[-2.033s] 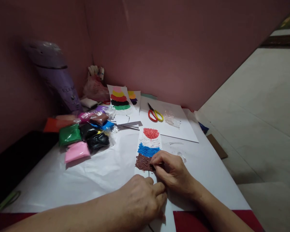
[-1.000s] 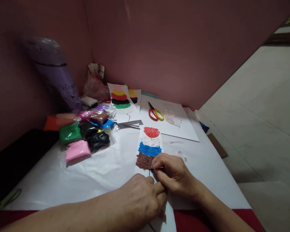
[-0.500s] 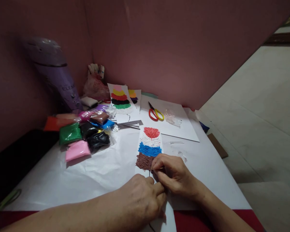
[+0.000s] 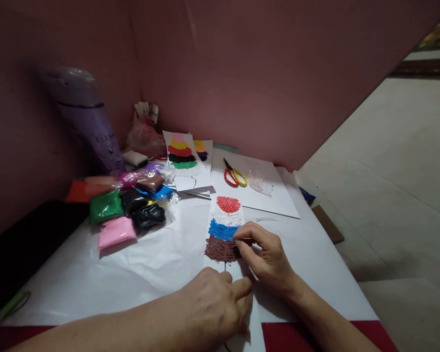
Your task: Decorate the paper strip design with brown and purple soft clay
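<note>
A narrow white paper strip (image 4: 225, 230) lies in front of me with stacked bands of red, white, blue and brown clay. My right hand (image 4: 264, 256) is closed in a pinch on a thin stick, whose tip rests at the right edge of the brown band. My left hand (image 4: 214, 300) lies curled on the near end of the strip and presses it down; nothing shows inside its fingers.
Bags of coloured clay (image 4: 126, 205) are heaped at the left. Behind them stands a purple bottle (image 4: 86, 122). Red-and-yellow scissors (image 4: 234, 175) lie on a white sheet (image 4: 256, 190) at the back, beside finished clay pictures (image 4: 181, 151). A pink wall closes off the back.
My right hand has lifted a little up the strip, from the bottom of the brown band to its upper right edge. The left hand has stayed put.
</note>
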Demonstrator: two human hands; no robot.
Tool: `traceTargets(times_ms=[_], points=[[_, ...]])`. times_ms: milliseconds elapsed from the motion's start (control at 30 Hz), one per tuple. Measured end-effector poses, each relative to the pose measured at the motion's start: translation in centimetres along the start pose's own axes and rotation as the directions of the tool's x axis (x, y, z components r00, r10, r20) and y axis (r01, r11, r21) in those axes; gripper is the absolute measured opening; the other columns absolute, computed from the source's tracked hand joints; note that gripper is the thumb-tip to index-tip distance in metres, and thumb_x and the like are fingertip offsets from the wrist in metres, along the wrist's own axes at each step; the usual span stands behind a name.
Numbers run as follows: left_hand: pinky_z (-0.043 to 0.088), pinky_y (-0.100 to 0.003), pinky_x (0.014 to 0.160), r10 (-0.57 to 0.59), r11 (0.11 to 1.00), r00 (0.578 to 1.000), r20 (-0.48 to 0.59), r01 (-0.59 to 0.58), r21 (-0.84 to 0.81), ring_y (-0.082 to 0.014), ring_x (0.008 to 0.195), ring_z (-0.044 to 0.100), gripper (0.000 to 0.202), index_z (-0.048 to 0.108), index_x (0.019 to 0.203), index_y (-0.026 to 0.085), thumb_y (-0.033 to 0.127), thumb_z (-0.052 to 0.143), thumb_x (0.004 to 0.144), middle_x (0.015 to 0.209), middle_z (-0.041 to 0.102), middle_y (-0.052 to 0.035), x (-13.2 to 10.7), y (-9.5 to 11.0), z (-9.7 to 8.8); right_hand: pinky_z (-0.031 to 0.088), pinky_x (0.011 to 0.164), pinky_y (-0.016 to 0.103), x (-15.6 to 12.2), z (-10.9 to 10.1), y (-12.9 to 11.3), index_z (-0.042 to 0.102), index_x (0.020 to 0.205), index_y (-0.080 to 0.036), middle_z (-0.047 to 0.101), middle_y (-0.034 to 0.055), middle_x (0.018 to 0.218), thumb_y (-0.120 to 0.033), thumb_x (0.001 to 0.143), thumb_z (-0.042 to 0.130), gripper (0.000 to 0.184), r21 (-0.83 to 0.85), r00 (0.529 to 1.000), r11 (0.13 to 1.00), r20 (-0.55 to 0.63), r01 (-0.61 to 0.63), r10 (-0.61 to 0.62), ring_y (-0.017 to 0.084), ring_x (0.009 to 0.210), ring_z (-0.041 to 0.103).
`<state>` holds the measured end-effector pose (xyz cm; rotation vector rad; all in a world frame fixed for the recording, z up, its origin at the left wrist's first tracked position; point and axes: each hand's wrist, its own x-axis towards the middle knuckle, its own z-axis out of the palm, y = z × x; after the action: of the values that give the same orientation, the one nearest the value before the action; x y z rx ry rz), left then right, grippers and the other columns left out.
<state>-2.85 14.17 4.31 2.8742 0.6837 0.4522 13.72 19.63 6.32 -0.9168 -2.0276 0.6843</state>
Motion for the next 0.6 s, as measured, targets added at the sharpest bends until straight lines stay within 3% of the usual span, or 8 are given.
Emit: traceTargets(times_ms=[400,600], points=[[0.037,-0.028,0.050,0.020,1.000,0.999,-0.027,-0.019,0.017,-0.0160,0.062,0.056,0.020,0.059,0.100,0.012,0.030,0.057,0.089,0.082,0.063,-0.0070,-0.11,-0.23,0.83,0.041,0.059,0.027,0.17,0.36,0.19,0.062,0.081,-0.018,0.057,0.0004,0.071,-0.010,0.084,0.052,0.013,-0.052,0.995,0.997,0.080,-0.055,0.059,0.013,0.063,0.052],[0.037,-0.028,0.049,0.020,0.999,0.999,-0.031,-0.019,0.030,-0.0161,0.061,0.056,0.025,0.059,0.101,0.012,0.034,0.057,0.089,0.082,0.062,-0.0068,-0.10,-0.21,0.85,0.042,0.060,0.027,0.38,0.46,0.29,0.063,0.080,-0.017,0.058,0.0012,0.072,-0.010,0.084,0.050,0.015,-0.079,0.997,0.996,0.054,-0.044,0.049,0.013,0.065,0.054]])
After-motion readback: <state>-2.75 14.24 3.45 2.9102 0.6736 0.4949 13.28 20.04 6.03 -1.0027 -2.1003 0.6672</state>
